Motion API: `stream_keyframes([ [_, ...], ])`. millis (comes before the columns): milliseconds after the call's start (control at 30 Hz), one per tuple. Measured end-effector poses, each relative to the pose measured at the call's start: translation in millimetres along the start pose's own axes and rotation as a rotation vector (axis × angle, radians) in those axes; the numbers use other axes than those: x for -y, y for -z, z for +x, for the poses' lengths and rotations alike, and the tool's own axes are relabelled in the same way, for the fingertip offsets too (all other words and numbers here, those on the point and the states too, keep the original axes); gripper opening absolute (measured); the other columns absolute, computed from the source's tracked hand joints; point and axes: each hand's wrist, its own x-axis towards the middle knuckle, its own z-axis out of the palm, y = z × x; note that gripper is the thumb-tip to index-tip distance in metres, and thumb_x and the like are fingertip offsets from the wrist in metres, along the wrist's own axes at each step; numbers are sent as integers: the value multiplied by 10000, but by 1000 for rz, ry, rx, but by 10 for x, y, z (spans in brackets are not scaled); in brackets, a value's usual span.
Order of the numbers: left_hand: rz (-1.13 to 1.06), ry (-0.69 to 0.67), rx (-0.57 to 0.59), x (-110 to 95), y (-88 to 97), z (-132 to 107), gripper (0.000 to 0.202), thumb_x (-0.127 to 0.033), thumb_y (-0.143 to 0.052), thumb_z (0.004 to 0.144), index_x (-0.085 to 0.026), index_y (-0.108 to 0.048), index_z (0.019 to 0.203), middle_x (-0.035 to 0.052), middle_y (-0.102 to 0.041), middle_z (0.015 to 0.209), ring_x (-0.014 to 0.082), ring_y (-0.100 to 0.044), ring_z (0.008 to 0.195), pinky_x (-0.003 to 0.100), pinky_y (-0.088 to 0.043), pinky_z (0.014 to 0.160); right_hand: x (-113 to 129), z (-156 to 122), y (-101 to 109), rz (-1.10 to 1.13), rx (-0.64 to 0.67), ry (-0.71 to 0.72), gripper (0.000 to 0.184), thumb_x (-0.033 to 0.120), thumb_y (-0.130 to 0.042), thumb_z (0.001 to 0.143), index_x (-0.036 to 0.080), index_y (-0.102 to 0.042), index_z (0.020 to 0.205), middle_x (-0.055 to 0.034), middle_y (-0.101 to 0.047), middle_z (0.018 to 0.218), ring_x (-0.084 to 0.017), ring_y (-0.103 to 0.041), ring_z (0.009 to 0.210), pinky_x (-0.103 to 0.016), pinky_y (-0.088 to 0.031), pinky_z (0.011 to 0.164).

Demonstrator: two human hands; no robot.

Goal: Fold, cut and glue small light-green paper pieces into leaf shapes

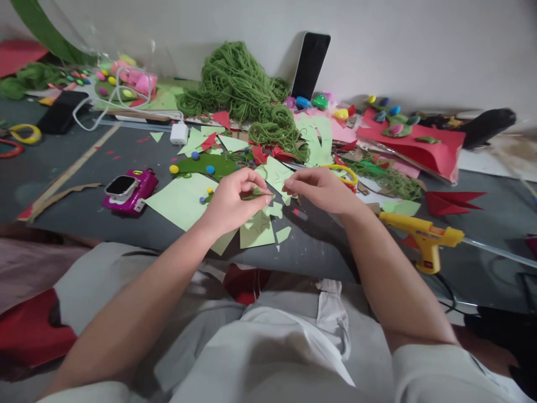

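Note:
My left hand (235,197) and my right hand (323,189) meet over the near edge of a dark grey table (84,179). Both are closed in a pinch on a small green piece (260,196) held between them, partly hidden by the fingers. Under the hands lie light green paper sheets (184,198) and cut scraps (257,230). Small coloured balls (202,161) rest on a dark green felt shape (210,163) just beyond my left hand.
A yellow glue gun (425,239) lies right of my right forearm. A pile of green yarn (243,84) and a phone (311,64) leaning on the wall stand at the back. A purple gadget (128,191) sits left. Red paper (419,143) lies at right.

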Motion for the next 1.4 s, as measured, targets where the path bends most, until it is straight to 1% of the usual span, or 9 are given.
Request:
stream_keyframes([
  [100,-7,1,8,16,-1,0,224,-289,-781,780,-214,-614,910,36,-777,872,191,-716,759,316,-512,691,-19,4,74,-28,18,-55,316,470,-668,853,168,-754,826,-38,-697,744,-151,-572,668,-289,-428,622],
  [233,-2,-6,5,57,8,6,231,-289,-776,778,-214,-608,919,42,-777,878,197,-718,774,327,-522,705,-122,-15,281,-265,-24,-129,217,391,-731,777,176,-748,801,-35,-703,719,-149,-568,628,-292,-427,604],
  [367,5,3,10,90,11,24,238,-293,-776,769,-216,-602,911,40,-773,850,198,-715,760,344,-534,717,-223,-27,367,-368,135,-132,197,395,-769,764,210,-765,829,-38,-732,766,-162,-593,645,-295,-427,598],
  [500,-8,9,14,94,7,33,244,-293,-781,760,-212,-603,907,49,-775,863,198,-718,773,341,-540,715,-287,-8,309,-423,195,-133,191,383,-762,778,207,-743,851,-21,-701,745,-150,-577,632,-283,-407,584],
  [733,-36,18,43,68,15,31,241,-277,-787,750,-205,-608,895,57,-768,879,196,-716,799,314,-528,696,-284,-5,271,-409,195,-145,196,350,-745,764,194,-634,807,-11,-663,728,-137,-548,618,-270,-397,576],
  [967,-11,17,53,69,7,26,222,-277,-776,767,-206,-616,903,40,-754,824,175,-688,737,297,-498,667,-244,17,208,-151,74,-35,189,346,-716,787,193,-612,827,-18,-660,763,-159,-591,691,-299,-463,668],
  [1100,3,23,47,72,6,26,226,-284,-778,765,-209,-615,903,43,-761,830,183,-695,743,308,-503,672,-316,23,251,-300,2,-51,159,311,-700,804,187,-674,900,-34,-680,790,-176,-601,701,-314,-453,681],
  [1200,11,20,45,81,3,29,235,-290,-778,764,-210,-610,907,48,-769,842,191,-707,757,315,-512,680,-340,33,246,-418,-23,-24,224,336,-681,849,187,-744,1004,-50,-688,821,-185,-595,707,-324,-442,694],
  [1400,17,29,51,95,-17,33,238,-308,-770,768,-210,-608,913,46,-768,833,202,-719,780,311,-512,669,-307,115,-29,-530,-44,160,258,342,-638,923,175,-801,1033,-114,-663,984,-237,-610,875,-369,-445,820],
])
